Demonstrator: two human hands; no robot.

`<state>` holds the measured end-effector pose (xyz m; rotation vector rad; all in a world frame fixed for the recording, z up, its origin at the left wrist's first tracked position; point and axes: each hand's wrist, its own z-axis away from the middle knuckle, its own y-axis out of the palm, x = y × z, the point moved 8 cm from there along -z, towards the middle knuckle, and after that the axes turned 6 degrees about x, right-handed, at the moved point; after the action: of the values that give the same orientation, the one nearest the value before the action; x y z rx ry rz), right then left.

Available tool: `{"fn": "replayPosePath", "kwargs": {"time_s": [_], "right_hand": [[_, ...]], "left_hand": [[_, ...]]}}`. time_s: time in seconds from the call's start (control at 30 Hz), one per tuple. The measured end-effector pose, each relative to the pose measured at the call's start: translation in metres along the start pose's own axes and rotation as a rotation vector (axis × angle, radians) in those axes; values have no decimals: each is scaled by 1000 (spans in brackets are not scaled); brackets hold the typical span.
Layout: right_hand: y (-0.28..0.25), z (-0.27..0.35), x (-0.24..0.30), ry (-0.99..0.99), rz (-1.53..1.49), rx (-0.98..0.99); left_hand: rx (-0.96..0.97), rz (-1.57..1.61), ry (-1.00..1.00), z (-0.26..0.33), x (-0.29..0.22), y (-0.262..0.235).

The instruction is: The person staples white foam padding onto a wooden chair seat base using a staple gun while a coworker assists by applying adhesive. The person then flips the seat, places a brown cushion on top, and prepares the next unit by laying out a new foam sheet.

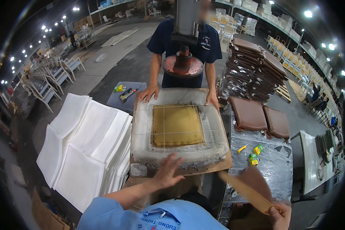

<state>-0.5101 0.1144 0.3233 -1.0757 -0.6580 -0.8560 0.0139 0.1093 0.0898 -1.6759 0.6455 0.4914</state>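
Right hand (280, 212) gripping tan strip (249, 193), blurred brown piece (257, 179) partly hidden

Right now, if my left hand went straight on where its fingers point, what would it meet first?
Your left hand would most likely meet the near side of the thick grey frame first, with the yellow cushion beyond; the hand's height is unclear, so it might pass over.

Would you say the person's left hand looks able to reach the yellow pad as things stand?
Probably yes: the left hand is open and empty by the grey surround's near edge, with only thin strings crossing the yellow pad.
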Motion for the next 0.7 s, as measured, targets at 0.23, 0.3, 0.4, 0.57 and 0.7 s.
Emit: {"fn": "replayPosePath", "kwargs": {"time_s": [0.23, 0.3, 0.4, 0.57, 0.7], "right_hand": [[118, -14, 101, -272, 23, 228], [129, -6, 134, -350, 53, 224], [117, 12, 178, -574, 318, 288], [90, 48, 208, -1217, 578, 645], [121, -17, 132, -546, 772, 681]], "left_hand": [[460, 561, 404, 19, -89, -10], [486, 702, 311, 39, -89, -41], [425, 898, 203, 71, -84, -107], [471, 768, 633, 129, -113, -273], [226, 846, 287, 142, -111, -289]]}}
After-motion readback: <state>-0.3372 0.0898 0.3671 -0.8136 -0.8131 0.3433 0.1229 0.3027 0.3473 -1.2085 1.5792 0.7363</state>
